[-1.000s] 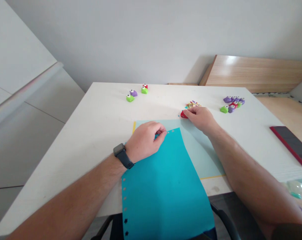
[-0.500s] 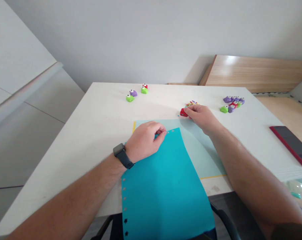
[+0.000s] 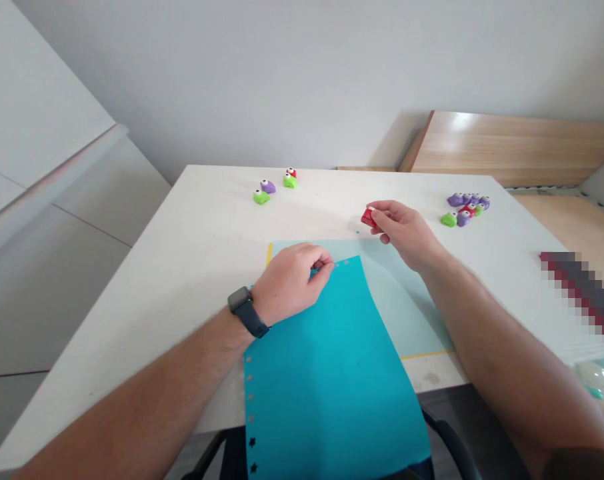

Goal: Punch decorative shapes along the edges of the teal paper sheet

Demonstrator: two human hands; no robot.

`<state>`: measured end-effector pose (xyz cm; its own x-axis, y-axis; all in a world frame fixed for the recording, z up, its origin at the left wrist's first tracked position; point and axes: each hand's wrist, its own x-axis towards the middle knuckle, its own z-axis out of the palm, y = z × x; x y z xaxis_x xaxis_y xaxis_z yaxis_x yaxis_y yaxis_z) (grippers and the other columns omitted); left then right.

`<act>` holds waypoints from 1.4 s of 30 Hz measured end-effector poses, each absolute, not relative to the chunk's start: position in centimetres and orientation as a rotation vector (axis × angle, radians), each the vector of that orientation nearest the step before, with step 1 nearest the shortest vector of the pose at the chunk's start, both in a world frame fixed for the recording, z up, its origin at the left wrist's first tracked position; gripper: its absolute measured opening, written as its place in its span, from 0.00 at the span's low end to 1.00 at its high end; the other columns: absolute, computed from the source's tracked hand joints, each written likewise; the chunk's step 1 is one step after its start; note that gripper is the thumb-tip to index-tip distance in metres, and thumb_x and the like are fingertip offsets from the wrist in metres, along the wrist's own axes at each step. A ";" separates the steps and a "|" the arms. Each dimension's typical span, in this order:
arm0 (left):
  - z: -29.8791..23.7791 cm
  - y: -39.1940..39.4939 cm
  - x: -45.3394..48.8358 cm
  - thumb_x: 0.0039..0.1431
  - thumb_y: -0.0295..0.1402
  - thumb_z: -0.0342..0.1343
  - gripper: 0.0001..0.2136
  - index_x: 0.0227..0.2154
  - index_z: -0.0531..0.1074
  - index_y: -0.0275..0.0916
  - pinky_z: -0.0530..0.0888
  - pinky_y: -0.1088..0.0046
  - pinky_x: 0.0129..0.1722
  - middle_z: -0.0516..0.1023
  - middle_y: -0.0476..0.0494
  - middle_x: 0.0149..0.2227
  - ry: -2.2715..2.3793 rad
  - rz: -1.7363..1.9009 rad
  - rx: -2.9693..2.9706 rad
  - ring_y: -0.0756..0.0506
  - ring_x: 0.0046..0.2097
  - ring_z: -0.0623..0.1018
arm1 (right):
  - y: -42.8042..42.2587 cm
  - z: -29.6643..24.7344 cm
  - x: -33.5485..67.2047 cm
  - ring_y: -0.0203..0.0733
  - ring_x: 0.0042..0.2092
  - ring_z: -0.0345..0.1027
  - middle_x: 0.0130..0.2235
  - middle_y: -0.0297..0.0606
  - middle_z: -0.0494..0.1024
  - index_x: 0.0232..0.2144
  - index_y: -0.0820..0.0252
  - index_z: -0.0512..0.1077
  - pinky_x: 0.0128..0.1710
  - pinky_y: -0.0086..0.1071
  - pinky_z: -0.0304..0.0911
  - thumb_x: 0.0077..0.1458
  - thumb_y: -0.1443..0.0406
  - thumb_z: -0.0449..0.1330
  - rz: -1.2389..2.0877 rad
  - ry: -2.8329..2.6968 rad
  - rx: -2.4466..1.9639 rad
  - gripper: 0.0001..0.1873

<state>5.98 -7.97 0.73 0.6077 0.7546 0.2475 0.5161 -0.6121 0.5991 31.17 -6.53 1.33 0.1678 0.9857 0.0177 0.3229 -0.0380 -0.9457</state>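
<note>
My left hand (image 3: 298, 279), with a dark watch on its wrist, pinches the upper edge of a blue sheet of paper (image 3: 332, 360). Small shaped holes run along the sheet's left and top edges, and its lower end hangs past the table's front edge. Beyond the sheet's top right corner, my right hand (image 3: 399, 230) grips a small red paper punch (image 3: 368, 217) between thumb and fingers, apart from the paper. A tiny blue scrap (image 3: 358, 232) lies on the table just below the punch.
A pale mat (image 3: 407, 313) with yellow edging lies under the sheet. Green, purple and red punches with eyes stand at the back left (image 3: 268, 187) and in a cluster at the right (image 3: 466, 210). A pixelated dark object (image 3: 589, 293) lies at the table's right edge.
My right hand has lifted slightly and turned the red punch. The heap of coloured paper bits seen behind it is now hidden. My left hand stays on the sheet.
</note>
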 end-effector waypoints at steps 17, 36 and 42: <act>0.8 -7.9 6.0 0.66 0.32 0.53 0.07 0.34 0.75 0.39 0.71 0.67 0.40 0.78 0.45 0.34 0.989 0.678 2.375 0.45 0.38 0.76 | -6.4 0.5 31.5 0.44 0.39 0.71 0.41 0.41 0.81 0.39 0.58 0.80 0.44 0.38 0.62 0.61 0.63 0.55 0.184 -1.919 -1.766 0.13; 0.9 -7.9 6.0 0.66 0.33 0.53 0.08 0.33 0.75 0.39 0.71 0.67 0.40 0.78 0.45 0.34 0.998 0.667 2.365 0.45 0.37 0.76 | -6.6 -0.1 31.4 0.51 0.50 0.68 0.47 0.46 0.78 0.47 0.59 0.75 0.54 0.43 0.59 0.58 0.65 0.59 0.063 -2.036 -1.646 0.14; 0.9 -8.0 6.0 0.66 0.33 0.53 0.07 0.33 0.75 0.39 0.71 0.67 0.40 0.78 0.45 0.34 0.998 0.672 2.362 0.45 0.37 0.76 | -6.3 -0.4 31.6 0.49 0.45 0.70 0.47 0.45 0.79 0.48 0.60 0.74 0.52 0.42 0.61 0.57 0.66 0.60 0.093 -2.025 -1.669 0.16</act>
